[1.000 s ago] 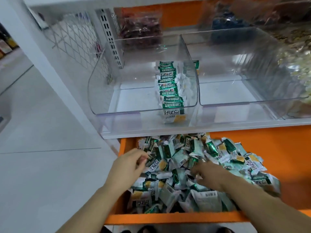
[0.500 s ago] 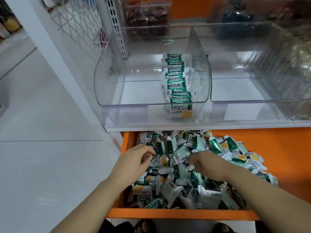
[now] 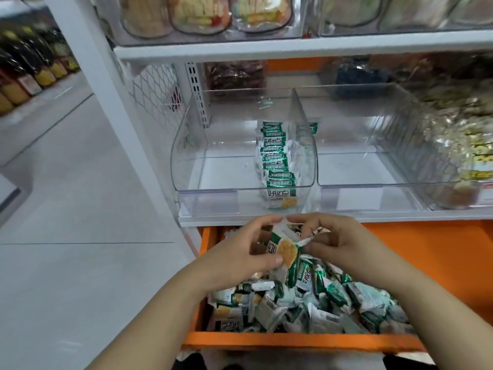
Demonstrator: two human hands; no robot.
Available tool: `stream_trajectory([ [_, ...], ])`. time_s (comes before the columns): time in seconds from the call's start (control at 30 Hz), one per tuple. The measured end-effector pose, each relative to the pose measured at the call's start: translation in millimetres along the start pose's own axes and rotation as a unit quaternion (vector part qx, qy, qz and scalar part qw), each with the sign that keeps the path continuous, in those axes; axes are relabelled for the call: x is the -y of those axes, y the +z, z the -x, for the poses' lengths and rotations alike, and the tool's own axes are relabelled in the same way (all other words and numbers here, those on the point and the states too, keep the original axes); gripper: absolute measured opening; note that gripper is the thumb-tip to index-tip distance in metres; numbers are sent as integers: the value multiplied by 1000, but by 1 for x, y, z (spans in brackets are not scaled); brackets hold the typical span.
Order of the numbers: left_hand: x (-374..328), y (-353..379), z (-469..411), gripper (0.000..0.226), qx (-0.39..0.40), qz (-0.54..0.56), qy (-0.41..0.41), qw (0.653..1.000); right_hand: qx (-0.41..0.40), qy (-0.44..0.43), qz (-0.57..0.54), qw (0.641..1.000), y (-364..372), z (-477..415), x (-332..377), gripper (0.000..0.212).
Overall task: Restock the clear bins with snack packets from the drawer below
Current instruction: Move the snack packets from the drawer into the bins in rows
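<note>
Packets fill the head view, the only one there is. Both hands meet just above the open orange drawer, right under the shelf edge. The left hand curls its fingers and thumb round a small bunch of snack packets. The right hand pinches the crimped upper end of the same bunch between thumb and fingertips. How many packets are in the bunch I cannot tell; at least two show.

These look like light, crinkly film pillows with a brittle cracker inside, so they will likely slide on each other and crush if squeezed. Holding by the flat faces or the sealed end flaps seems safest, with the faces aligned so they stand on edge.

By count there are two hands and one drawer, with a loose pile in it, far too many to number. Two clear bins sit side by side on the shelf above. The left bin holds one single row of roughly ten upright packets against its right wall. The right bin looks almost bare. A further bin beside it is full of yellowish packs.
</note>
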State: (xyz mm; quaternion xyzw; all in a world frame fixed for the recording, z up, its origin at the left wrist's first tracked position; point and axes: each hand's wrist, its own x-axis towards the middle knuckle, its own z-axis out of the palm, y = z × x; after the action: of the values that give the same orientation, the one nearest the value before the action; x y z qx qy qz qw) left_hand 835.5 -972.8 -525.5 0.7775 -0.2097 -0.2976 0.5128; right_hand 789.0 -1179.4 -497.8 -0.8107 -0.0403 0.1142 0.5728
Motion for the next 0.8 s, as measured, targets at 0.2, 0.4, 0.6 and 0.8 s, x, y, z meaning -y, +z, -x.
stream_trajectory([
  [0.2, -25, -9, 9, 52, -66, 95, 44, 992, -99, -39, -86, 991, 2, 6, 15, 12],
  [0.4, -54, -32, -12, 44, -236, -11, 113, 965, -258, -45, 120, 958, -19, -17, -3, 37],
  [0.6, -73, -43, -53, 44, -288, -252, 106, 918, -278, -31, 258, 925, -31, -30, -23, 48],
  [0.8, -87, -41, -83, 38, -201, -323, 82, 921, -277, -70, 277, 918, -36, -29, -31, 42],
])
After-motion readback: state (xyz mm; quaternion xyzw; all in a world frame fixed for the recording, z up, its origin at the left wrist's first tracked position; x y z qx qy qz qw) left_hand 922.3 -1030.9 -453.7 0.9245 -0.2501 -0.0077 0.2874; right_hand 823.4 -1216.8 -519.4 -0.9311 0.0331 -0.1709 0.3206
